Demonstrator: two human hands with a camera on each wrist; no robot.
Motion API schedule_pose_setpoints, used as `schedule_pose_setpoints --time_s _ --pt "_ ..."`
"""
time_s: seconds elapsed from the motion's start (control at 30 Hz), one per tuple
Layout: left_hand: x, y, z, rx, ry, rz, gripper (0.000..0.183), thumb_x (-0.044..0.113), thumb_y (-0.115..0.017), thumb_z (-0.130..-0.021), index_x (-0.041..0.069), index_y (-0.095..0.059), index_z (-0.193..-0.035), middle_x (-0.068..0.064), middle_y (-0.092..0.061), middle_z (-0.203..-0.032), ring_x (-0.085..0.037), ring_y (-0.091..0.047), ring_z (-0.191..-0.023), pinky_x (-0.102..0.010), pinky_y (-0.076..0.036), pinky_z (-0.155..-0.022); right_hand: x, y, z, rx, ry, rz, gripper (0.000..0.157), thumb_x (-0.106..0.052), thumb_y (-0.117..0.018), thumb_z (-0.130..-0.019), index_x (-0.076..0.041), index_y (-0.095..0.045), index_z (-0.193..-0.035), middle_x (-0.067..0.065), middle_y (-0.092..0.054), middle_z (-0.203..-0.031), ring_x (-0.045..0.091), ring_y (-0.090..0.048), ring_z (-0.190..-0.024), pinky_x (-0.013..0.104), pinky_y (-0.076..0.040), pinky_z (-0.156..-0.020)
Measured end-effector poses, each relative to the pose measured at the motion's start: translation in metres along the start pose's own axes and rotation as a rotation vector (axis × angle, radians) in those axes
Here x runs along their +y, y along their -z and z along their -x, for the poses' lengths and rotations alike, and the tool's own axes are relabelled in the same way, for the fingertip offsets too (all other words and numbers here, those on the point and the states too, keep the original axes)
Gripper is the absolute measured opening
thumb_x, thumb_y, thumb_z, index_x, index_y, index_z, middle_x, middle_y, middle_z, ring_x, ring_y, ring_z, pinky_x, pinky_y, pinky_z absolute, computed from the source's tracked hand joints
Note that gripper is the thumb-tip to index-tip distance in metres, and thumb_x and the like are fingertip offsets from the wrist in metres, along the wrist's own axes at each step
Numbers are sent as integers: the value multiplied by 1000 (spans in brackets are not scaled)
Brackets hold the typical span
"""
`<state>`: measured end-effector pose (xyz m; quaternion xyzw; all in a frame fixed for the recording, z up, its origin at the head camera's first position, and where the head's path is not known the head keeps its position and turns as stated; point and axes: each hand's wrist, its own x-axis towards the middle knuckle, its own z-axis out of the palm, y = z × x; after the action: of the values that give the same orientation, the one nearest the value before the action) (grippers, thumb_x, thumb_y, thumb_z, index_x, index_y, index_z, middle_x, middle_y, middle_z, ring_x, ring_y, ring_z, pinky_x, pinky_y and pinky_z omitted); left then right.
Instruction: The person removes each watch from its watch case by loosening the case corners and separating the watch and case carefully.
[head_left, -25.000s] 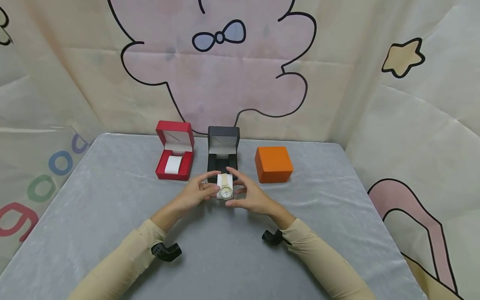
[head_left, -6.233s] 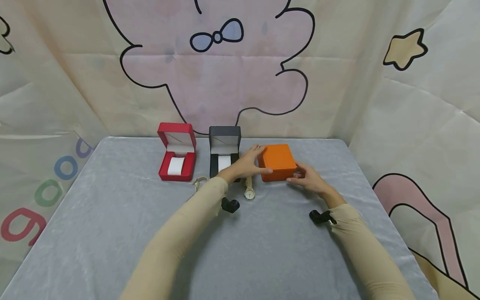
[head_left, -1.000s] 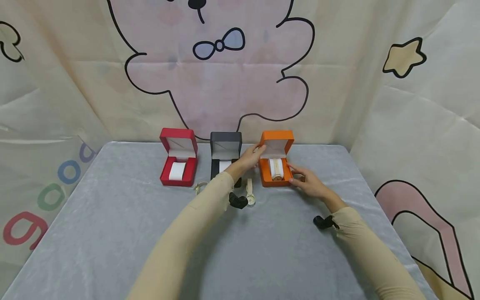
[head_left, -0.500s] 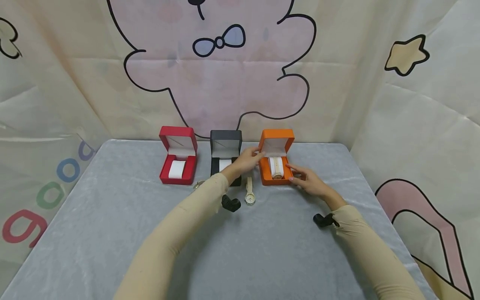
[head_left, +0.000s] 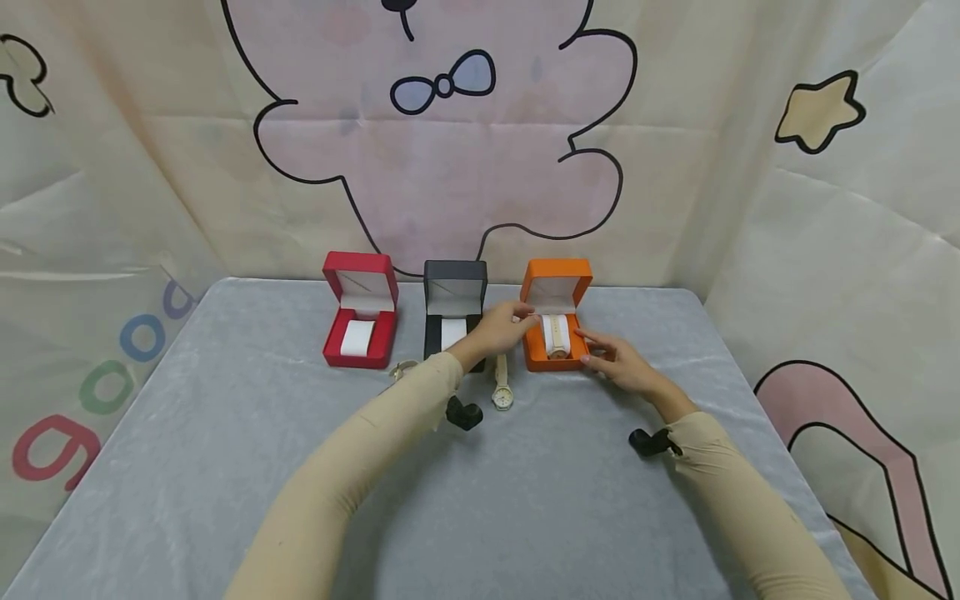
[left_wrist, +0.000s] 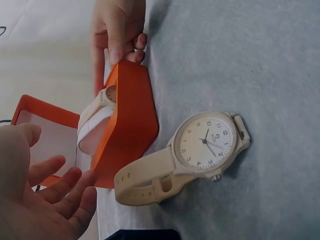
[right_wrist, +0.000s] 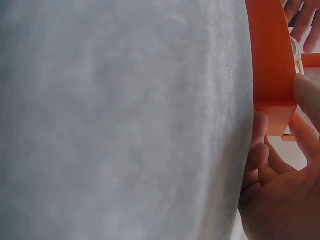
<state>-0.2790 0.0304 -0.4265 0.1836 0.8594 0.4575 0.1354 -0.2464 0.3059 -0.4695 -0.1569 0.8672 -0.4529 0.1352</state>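
An orange watch box (head_left: 533, 358) stands with its lid raised, holding a watch (head_left: 557, 342) with a cream strap round a white cushion. My left hand (head_left: 501, 328) hovers at the box's left side, fingers loosely spread and holding nothing; in the left wrist view its fingers (left_wrist: 70, 192) lie beside the open lid. My right hand (head_left: 618, 364) grips the box's right side, thumb at the front rim and the other fingers against the side wall. A cream watch (left_wrist: 205, 142) with a white dial lies on the cloth just in front, below my left wrist.
A black watch box (head_left: 454, 279), open with a white cushion, stands left of the orange one, partly behind my left hand. Further left is an open red watch box (head_left: 360, 263) with a white cushion. Another watch (head_left: 402, 367) lies before them, partly hidden by my left sleeve.
Since 25 seconds ago, the watch and cushion left my hands; the black box now holds a bare cushion. The orange lid has opened. Within the last second my left hand came down off it.
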Motion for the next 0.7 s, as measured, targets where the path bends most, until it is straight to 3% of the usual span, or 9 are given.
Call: schedule_pose_setpoints --time_s 0.17,0.37,0.57,0.7 --pt "4 -3 -1 -6 -9 -12 48 30 -53 -105 8 -51 -148 -13 -56 -147 -30 -53 -136 -45 -47 -110 1 0 1 -3 15 3 57 -12 -60 -101 -3 -40 -154 33 -58 -130 12 -58 -74 22 -47 -61" --pt "6 -9 -6 -21 -42 -71 59 30 -63 -100 9 -45 -152 -11 -50 -154 -29 -46 -143 -45 -40 -117 4 0 0 -1 31 -19 57 -14 -61 -102 -4 -40 -154 33 -57 -134 12 -58 -75 24 -47 -61" --pt "10 -18 -10 -73 -38 -186 72 31 -72 -95 19 -38 -157 -2 -43 -160 -28 -39 -146 -44 -35 -120 4 1 1 -5 13 -28 57 -14 -61 -102 -6 -41 -154 32 -58 -132 10 -58 -74 23 -46 -61" --pt "15 -20 -11 -100 -70 -287 77 27 -74 -93 17 -35 -158 -3 -42 -161 -27 -39 -146 -41 -29 -122 5 2 1 -4 10 -32 57 -14 -60 -102 -5 -40 -154 32 -59 -131 9 -57 -74 22 -46 -61"
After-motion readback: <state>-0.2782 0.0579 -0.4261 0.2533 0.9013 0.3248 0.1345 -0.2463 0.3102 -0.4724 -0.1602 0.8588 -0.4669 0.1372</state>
